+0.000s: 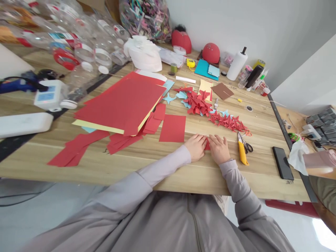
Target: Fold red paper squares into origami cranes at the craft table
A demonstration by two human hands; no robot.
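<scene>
A small piece of red paper (207,144) lies on the table between my two hands, mostly covered by fingers. My left hand (196,147) presses its left side, fingers bent and close together. On its right side, my right hand (219,150) holds it down with the fingertips. Left of my hands is a flat red paper rectangle (172,128). Beyond them is a heap of folded red paper stars (197,102), with a row of more red stars (228,121) to its right. Scissors (246,145) and a yellow-handled cutter (242,150) lie right of my right hand.
Large red sheets (123,101) are stacked at left, with cut red strips (76,148) in front. Plastic bottles (86,49) crowd the back left. A black phone (282,162) lies near the right edge. At far right, another person's arm (325,217) shows.
</scene>
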